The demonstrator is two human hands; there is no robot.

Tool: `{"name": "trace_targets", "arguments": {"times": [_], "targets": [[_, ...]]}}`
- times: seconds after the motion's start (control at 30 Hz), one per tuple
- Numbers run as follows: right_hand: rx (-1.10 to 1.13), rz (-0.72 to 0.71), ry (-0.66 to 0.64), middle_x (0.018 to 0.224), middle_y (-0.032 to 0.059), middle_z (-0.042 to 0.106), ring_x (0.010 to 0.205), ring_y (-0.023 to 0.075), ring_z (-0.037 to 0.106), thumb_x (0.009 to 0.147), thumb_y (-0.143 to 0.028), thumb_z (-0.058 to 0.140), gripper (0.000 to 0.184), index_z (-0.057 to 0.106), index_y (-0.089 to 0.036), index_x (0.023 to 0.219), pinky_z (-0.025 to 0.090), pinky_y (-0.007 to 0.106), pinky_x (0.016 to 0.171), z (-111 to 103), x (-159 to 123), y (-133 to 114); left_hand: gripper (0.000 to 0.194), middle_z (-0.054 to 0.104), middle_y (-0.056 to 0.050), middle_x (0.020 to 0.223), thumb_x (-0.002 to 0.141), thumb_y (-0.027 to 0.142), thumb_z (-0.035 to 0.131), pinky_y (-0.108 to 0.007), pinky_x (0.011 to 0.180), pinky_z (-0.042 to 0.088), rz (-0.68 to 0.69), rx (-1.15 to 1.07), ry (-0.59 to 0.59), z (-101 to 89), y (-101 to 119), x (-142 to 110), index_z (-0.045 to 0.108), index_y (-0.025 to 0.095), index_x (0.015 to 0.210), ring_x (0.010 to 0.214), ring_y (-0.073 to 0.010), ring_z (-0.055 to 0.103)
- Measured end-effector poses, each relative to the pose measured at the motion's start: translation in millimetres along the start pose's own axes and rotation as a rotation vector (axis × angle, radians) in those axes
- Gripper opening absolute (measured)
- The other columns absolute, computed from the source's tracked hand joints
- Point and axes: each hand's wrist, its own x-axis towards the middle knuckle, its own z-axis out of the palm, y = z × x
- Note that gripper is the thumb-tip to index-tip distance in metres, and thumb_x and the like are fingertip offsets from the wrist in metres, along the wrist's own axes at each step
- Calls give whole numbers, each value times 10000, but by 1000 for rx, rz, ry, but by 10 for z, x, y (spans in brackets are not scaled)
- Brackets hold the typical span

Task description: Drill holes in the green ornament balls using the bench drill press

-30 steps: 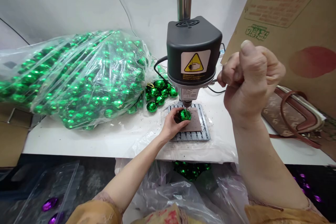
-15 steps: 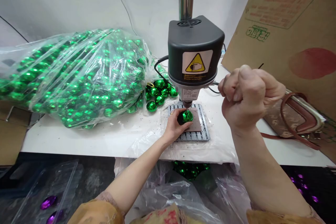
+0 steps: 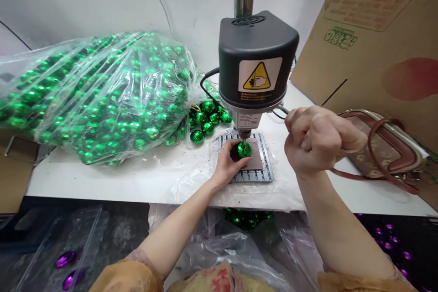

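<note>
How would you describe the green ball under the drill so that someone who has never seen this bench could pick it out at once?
Find the black drill press on the white table. Beneath its tip lies a grey ribbed plate; there the left hand pinches one green ball. The other green balls sit loose behind the plate or packed in the clear bag; this one alone is held under the bit.

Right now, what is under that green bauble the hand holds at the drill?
The green bauble, held by the left hand, rests on a brown pad atop a ribbed metal plate. The spot right beneath the bauble is covered, and so is the drill tip.
</note>
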Motion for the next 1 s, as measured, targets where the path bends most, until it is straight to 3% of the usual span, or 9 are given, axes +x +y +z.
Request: {"name": "trace_targets", "arguments": {"times": [0.2, 0.4, 0.63, 0.73, 0.87, 0.93, 1.0], "targets": [[7, -108, -27, 468, -60, 245, 414, 23, 260, 814, -79, 530, 457, 169, -156, 545, 254, 236, 443, -52, -66, 65, 533, 674, -91, 1170, 735, 340, 865, -438, 978, 503, 38, 11, 10, -3, -28, 1, 605, 213, 1183, 1099, -270, 642], [10, -158, -35, 485, -59, 230, 426, 24, 237, 772, -53, 526, 439, 161, -161, 553, 222, 244, 452, -93, -104, 123, 524, 682, -95, 1168, 748, 343, 857, -436, 980, 508, 32, 4, -9, -13, 2, 1, 606, 206, 1188, 1107, -268, 645], [-7, -184, -30, 471, -58, 243, 403, 35, 231, 777, -97, 565, 474, 167, -169, 530, 262, 276, 436, -124, -227, 159, 503, 680, -86, 1160, 748, 328, 858, -425, 986, 517, 36, 4, -6, -13, -1, -11, 614, 205, 1170, 1096, -253, 650], [-16, -94, 39, 443, -59, 247, 387, 34, 239, 800, -126, 585, 509, 176, -163, 499, 228, 266, 427, -28, -86, 72, 507, 686, -98, 1166, 748, 320, 856, -431, 973, 521, 27, 22, 5, 4, 14, 8, 612, 203, 1177, 1098, -264, 653], [-36, 232, 145, 390, -68, 343, 350, 58, 295, 822, -179, 636, 445, 380, -196, 458, 218, 293, 391, 155, 320, -61, 493, 688, -93, 1137, 734, 333, 858, -433, 936, 521, 32, 162, 132, 5, 172, -73, 619, 215, 1149, 1070, -272, 649], [-34, 339, 133, 381, -73, 317, 342, 69, 322, 807, -213, 659, 444, 392, -212, 453, 225, 302, 375, 209, 476, -86, 453, 686, -83, 1063, 744, 370, 846, -405, 864, 531, 87, 267, 167, -25, 295, -263, 621, 220, 1107, 1001, -261, 651], [-29, 377, 123, 390, -75, 301, 347, 69, 332, 803, -230, 664, 446, 382, -221, 457, 227, 300, 367, 227, 549, -84, 432, 682, -73, 998, 776, 427, 813, -365, 776, 534, 220, 334, 49, -65, 394, -575, 612, 225, 1100, 922, -240, 654]]}}
